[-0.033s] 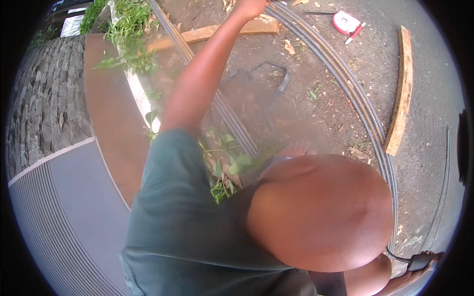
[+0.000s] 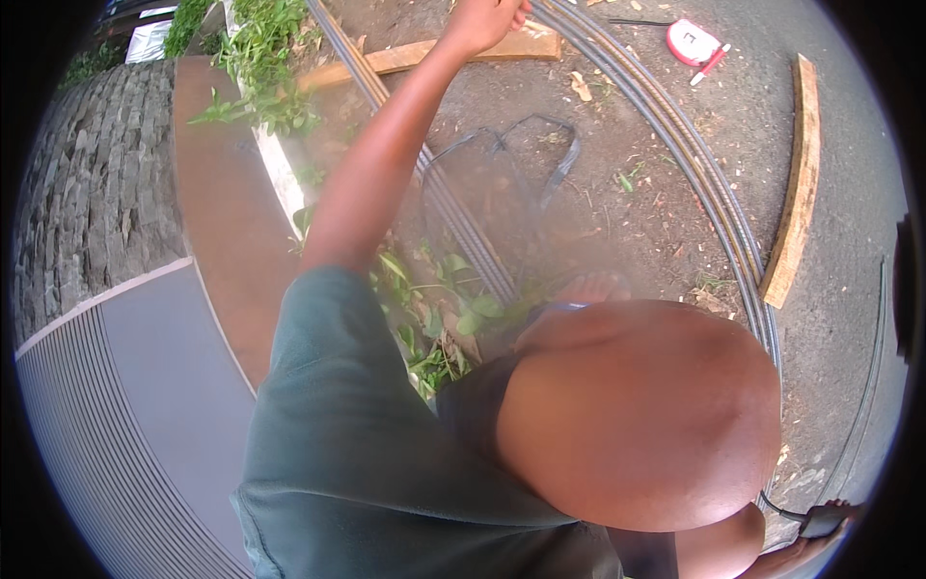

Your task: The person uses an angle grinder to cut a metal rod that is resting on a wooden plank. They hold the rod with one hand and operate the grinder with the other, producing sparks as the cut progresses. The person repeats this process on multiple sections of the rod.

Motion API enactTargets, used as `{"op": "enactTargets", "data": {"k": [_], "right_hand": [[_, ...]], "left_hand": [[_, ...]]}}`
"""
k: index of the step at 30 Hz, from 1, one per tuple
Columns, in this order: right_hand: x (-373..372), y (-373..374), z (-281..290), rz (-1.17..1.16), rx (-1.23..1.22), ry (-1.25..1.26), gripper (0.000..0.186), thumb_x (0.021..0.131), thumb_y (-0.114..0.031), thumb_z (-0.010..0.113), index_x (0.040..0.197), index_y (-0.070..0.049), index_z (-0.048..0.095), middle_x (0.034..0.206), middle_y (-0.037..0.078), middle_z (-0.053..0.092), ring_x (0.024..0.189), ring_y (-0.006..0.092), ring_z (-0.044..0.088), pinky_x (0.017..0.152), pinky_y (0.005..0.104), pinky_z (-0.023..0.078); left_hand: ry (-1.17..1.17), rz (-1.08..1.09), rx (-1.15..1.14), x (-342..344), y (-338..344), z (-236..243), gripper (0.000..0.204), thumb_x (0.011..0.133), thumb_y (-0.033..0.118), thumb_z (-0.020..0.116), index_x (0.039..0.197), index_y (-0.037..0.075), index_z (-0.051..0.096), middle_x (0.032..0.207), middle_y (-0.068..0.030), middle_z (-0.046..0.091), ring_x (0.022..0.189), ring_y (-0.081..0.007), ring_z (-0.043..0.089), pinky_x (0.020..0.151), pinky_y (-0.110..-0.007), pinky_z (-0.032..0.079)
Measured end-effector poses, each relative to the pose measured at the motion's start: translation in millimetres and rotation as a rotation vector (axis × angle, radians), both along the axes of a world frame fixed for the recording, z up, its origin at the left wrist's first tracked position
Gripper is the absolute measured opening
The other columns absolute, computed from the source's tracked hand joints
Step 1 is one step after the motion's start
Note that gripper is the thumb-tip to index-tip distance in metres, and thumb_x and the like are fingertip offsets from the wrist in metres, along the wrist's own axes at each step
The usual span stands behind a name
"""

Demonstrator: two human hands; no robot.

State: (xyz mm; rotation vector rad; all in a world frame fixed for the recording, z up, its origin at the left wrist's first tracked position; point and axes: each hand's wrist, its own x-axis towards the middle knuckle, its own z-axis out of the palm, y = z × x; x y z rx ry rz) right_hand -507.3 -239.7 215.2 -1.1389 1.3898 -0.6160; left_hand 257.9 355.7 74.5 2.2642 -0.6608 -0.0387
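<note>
My left arm reaches to the top edge, where my left hand is partly cut off. Its fingers look curled, beside the bundle of long steel rods; whatever they hold is hidden. At the lower right, my right hand grips a small black box with a black cable running from it. A second bundle of rods passes under my left forearm. Between the bundles, my bent knee fills the lower middle and covers part of the ground.
A wooden batten lies across the top and another plank along the right. Near the top right rests a red-and-white tape measure. A black strap lies on the dirt. Leafy plants and a stone wall stand left.
My left hand sits slightly lower in the picture, a little apart from the rods. The ground and the things on it appear shifted slightly to the right.
</note>
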Motion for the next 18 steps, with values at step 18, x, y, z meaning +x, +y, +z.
{"op": "enactTargets", "data": {"k": [18], "right_hand": [[119,-51,-11,0.175,-0.027,0.015,0.043,0.092,-0.045,0.071,0.107,-0.005,0.063,0.085,0.010,0.068,0.078,0.0239,0.072,0.068,0.0367,0.062]], "left_hand": [[0.678,-0.200,0.623,-491,213,43,0.042,0.094,0.026,0.068,0.130,0.007,0.058,0.123,-0.0205,0.061,0.116,-0.0402,0.060,0.100,-0.047,0.049]]}}
